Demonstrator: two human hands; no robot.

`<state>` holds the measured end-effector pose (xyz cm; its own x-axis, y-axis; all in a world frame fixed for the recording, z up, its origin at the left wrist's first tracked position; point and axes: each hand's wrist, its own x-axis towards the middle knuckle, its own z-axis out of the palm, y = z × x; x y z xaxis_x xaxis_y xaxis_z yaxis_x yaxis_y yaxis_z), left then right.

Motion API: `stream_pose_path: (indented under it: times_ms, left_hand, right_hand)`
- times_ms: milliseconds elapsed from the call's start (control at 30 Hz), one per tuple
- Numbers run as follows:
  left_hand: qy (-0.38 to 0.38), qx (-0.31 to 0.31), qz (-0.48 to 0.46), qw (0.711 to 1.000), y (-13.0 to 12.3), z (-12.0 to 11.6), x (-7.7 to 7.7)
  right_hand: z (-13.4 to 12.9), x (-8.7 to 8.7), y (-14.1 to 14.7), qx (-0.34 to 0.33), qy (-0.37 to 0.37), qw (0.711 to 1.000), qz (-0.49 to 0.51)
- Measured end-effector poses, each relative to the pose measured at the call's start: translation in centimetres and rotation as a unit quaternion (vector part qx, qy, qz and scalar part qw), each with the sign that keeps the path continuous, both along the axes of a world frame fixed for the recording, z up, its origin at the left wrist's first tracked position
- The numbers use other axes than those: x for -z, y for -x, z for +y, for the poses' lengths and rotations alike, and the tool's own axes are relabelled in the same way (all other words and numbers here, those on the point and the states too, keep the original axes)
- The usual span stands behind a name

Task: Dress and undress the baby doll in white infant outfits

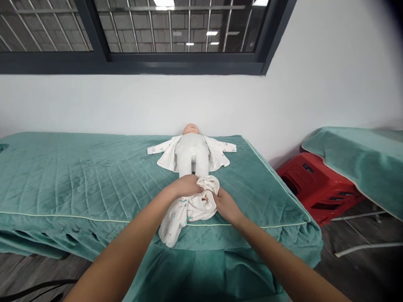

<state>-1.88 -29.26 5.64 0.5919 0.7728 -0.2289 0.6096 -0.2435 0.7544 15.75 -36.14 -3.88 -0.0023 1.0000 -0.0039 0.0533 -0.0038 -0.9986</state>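
Note:
A baby doll [192, 147] lies on its back on the green quilted bed cover [94, 176], its head toward the wall. An open white printed jacket [218, 155] spreads out under it, with the sleeves stretched to both sides. White printed pants [176, 218] are bunched at the doll's feet, one leg hanging over the bed's edge. My left hand [188, 185] is closed on the left side of the gathered cloth, and my right hand [226, 204] grips its right side. The doll's feet are hidden by the cloth and my hands.
Behind the bed is a white wall [132, 105] with a dark-framed barred window [182, 63]. At the right stand a red plastic stool [317, 184] and another green-covered surface [362, 155], with metal legs below. A black cable [40, 286] shows at the lower left.

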Motion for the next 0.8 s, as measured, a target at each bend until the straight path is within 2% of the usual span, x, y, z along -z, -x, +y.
stream_pose_path:
  times_ms: [67,133,200,267,333,400,533,667,800]
  left_hand:
    - [0.035,0.007,-0.028,0.999,0.6,0.0,-0.4]
    - [0.104,0.000,-0.092,0.990,1.0,0.1,-0.5]
    - [0.192,-0.018,-0.186,0.963,1.3,0.3,-0.1]
    - [0.264,-0.035,-0.279,0.923,1.3,0.8,0.5]
    - [0.289,-0.049,-0.334,0.896,1.1,1.4,1.2]
    - [0.273,-0.071,-0.351,0.893,0.7,2.1,1.5]
    - [0.196,-0.086,-0.337,0.917,-0.3,3.5,1.2]
    - [0.048,-0.091,-0.316,0.943,-1.2,5.0,0.5]
    - [-0.091,-0.125,-0.246,0.957,-1.7,6.5,0.8]
  right_hand:
    - [-0.2,-0.5,0.5,0.050,-0.005,0.999,0.012]
    - [-0.4,-1.2,1.1,0.080,0.000,0.995,0.063]
    - [-0.5,-2.0,1.6,0.080,0.003,0.988,0.135]
    - [-0.2,-2.4,1.7,0.070,-0.004,0.979,0.189]
    - [0.4,-2.3,1.4,0.077,-0.026,0.979,0.189]
    - [1.4,-1.7,0.8,0.109,-0.056,0.983,0.134]
    - [3.7,-0.2,-0.5,0.147,-0.110,0.983,0.015]
    - [6.1,0.0,-1.0,0.152,-0.155,0.975,-0.040]
    - [7.8,0.0,-1.4,0.183,-0.128,0.972,-0.072]
